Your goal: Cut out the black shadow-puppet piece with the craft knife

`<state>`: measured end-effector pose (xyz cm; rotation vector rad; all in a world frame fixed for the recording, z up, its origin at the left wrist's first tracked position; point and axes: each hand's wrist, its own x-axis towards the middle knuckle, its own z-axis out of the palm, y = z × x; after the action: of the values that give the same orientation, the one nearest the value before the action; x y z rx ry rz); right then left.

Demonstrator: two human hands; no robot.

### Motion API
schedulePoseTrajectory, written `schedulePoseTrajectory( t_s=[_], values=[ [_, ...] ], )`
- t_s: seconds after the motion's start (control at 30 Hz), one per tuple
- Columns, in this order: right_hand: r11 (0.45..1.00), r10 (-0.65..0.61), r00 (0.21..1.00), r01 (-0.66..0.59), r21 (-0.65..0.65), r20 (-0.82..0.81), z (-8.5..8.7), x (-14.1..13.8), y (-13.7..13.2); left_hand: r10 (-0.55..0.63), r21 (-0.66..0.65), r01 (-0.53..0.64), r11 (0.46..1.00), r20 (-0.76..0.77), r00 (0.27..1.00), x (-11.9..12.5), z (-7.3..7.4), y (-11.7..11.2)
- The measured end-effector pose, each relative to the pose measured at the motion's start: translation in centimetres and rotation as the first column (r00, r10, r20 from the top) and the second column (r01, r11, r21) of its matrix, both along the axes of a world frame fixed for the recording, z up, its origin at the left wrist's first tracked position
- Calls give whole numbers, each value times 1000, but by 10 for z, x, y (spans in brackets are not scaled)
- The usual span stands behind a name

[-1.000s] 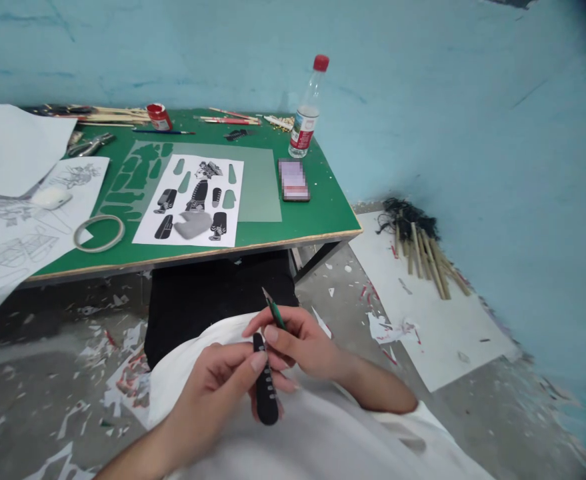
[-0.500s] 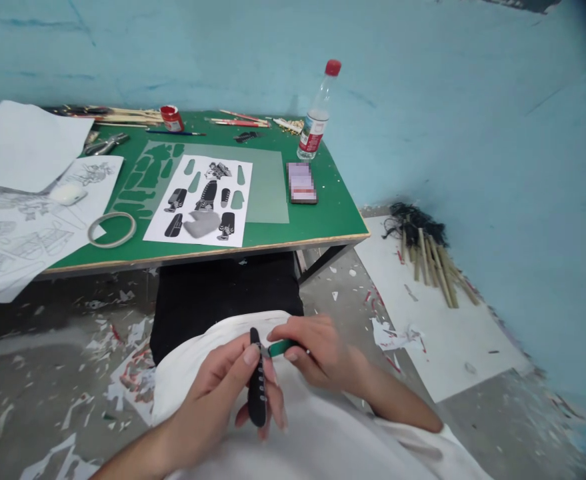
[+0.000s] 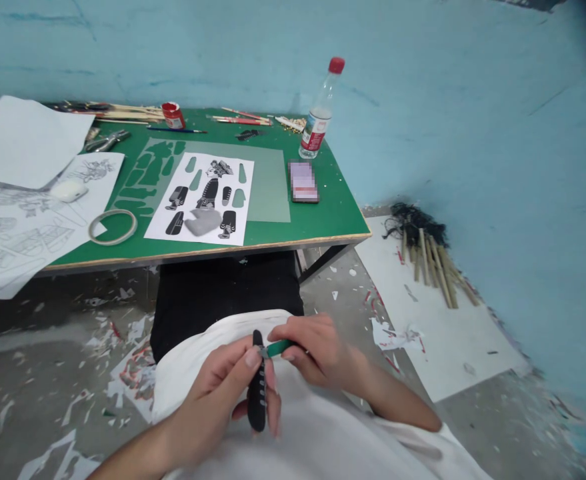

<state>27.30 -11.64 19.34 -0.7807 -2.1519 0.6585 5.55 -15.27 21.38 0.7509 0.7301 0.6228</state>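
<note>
Above my lap, my left hand (image 3: 230, 383) is closed on a narrow black cut-out piece (image 3: 257, 400) with rounded ends and a row of pale marks along it. The thumb presses on its upper part. A small green-handled craft knife (image 3: 279, 348) is pinched in my right hand (image 3: 317, 350), its short metal tip pointing left. That tip meets the black piece beside my left thumb. Part of the handle is hidden in my right fingers.
On the green table (image 3: 333, 217) lie a printed sheet (image 3: 240, 230) with black shapes, a tape roll (image 3: 93, 230), pliers (image 3: 109, 141), a phone (image 3: 303, 182), an open red paint jar (image 3: 173, 119) and a bottle (image 3: 315, 130). Sticks with black strands (image 3: 435, 260) and paper scraps lie on the floor.
The knife's handle has shifted slightly left, toward the black piece. My left fingers beneath the piece have curled a little. The hold of both hands stays the same.
</note>
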Motion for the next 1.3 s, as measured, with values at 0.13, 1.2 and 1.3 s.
schedulePoseTrajectory(
  t_s=[0.13,1.2,1.3],
  values=[
    [999,-6,1000,5,32,10,1,1,1,-14,-70,15,997,11,1000,-2,1,0],
    [498,-180,879,-307,-811,-443,5,-21,0,134,433,-22,901,-229,964,5,-2,5],
    [517,-206,894,-245,-820,-398,11,-23,0,135,477,12,879,-271,953,4,-1,7]
  ],
)
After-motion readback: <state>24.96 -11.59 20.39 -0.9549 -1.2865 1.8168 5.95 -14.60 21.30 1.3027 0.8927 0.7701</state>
